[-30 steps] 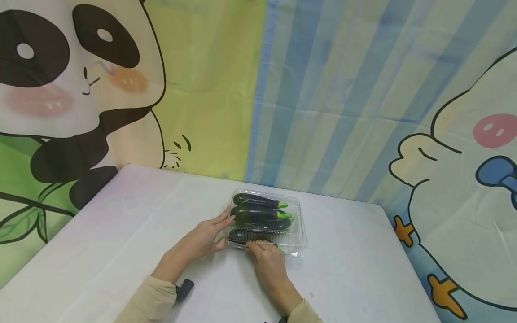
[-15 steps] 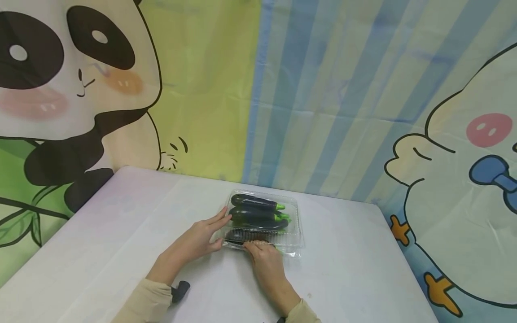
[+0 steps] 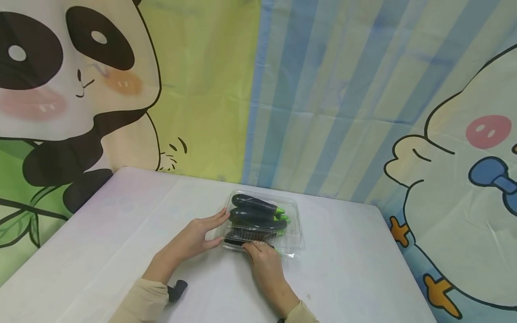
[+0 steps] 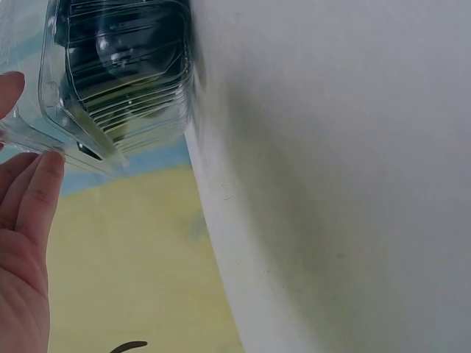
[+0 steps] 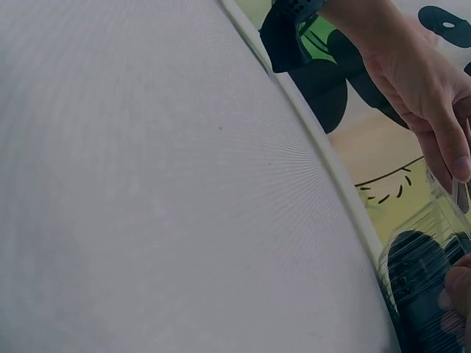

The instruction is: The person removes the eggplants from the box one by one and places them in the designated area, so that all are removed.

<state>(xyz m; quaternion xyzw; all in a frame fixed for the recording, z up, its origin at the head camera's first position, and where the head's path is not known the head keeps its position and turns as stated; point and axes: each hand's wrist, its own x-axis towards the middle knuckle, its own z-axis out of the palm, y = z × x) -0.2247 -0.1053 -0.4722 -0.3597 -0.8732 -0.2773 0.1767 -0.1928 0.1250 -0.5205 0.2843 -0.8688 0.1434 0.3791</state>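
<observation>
A clear plastic clamshell box (image 3: 295, 224) sits near the middle of the white table with several dark eggplants (image 3: 252, 215) inside, their green stems to the right. At the box's left side is my left hand (image 3: 190, 237), fingertips on the upper rim and thumb lower down. The left wrist view has the rim between that thumb and the fingers (image 4: 44, 184). My right hand (image 3: 266, 264) pinches the front edge of the box, its fingertips partly hidden there. In the right wrist view the right thumb (image 5: 460, 279) lies against the ribbed plastic over a dark eggplant.
A white-covered table (image 3: 343, 269) lies under the box and reaches back to a printed cloth (image 3: 315, 89) with a panda and stripes. Dark straps (image 3: 177, 290) sit at the wrists, beside beige sleeves (image 3: 141, 298).
The eggplants have shifted slightly inside the box, the rear one's stem end tilting toward the front. My left thumb and fingers stand a little wider apart. The right hand stays at the front edge.
</observation>
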